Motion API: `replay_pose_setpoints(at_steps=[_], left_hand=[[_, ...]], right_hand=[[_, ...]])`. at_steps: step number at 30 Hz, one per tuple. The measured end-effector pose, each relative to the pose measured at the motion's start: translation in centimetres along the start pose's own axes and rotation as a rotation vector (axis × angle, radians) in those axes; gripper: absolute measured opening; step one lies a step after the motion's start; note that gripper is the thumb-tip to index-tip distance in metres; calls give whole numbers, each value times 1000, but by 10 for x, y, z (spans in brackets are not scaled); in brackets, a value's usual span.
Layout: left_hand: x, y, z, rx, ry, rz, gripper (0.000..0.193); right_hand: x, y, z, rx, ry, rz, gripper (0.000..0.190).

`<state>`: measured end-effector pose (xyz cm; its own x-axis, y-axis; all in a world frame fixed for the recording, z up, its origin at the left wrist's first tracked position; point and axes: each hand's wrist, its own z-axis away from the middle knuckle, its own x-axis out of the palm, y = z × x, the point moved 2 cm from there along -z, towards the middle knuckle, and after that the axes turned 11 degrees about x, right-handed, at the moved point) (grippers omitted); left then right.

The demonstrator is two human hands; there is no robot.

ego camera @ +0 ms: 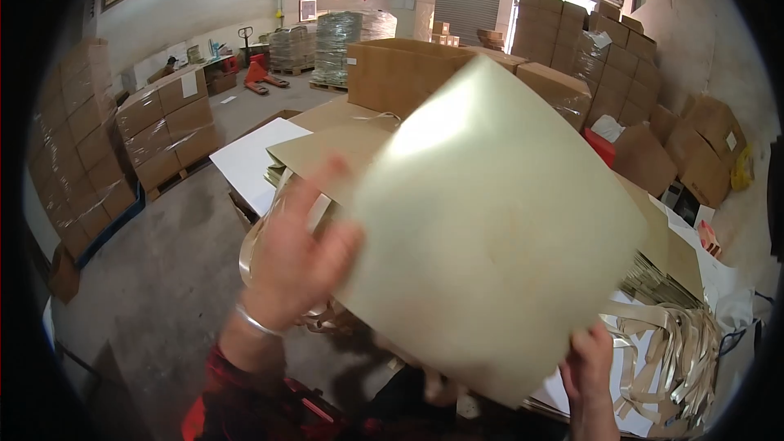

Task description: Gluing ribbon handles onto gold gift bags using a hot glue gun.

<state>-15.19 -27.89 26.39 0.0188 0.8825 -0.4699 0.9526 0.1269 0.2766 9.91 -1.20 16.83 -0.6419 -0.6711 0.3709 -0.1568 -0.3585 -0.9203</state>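
Observation:
A large glossy pale-gold paper bag (502,233), lying flat like a sheet, is held up at a tilt before me. My right hand (589,355) grips its lower right edge. My left hand (300,251), blurred and wearing a silver bangle, is beside the left edge with its fingers spread; contact with the bag cannot be made out. Behind that hand lies a stack of similar folded bags (331,147) with satin ribbon handles. To the right is another stack of folded bags (664,257), its many beige ribbons (680,361) hanging loosely toward me.
A big open cardboard box (392,76) stands behind the bag. White sheet material (260,156) lies on the left of the work surface. Wrapped carton stacks (171,122) stand on pallets across the concrete floor, near a red pallet jack (260,76). Loose cartons (643,159) crowd the right wall.

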Motion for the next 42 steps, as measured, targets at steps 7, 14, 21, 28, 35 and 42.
replay_pose_setpoints(at_steps=[7,14,21,28,35,42], left_hand=[[-19,-44,-73,220,-40,-511,39],[97,-154,3,-198,-513,-351,32],[89,-161,-1,-304,-521,-277,34],[68,-174,-13,-543,-430,277,41],[45,-48,-28,-210,240,841,39],[175,62,15,-335,-141,1372,42]], right_hand=[[211,3,-147,111,-325,-52,16],[201,41,-204,305,-300,497,23],[-39,-51,-249,-698,537,1392,38],[-222,-120,-229,-508,686,1744,38],[-251,-118,-239,-259,504,1433,23],[-222,-131,-209,-744,796,1472,17]])
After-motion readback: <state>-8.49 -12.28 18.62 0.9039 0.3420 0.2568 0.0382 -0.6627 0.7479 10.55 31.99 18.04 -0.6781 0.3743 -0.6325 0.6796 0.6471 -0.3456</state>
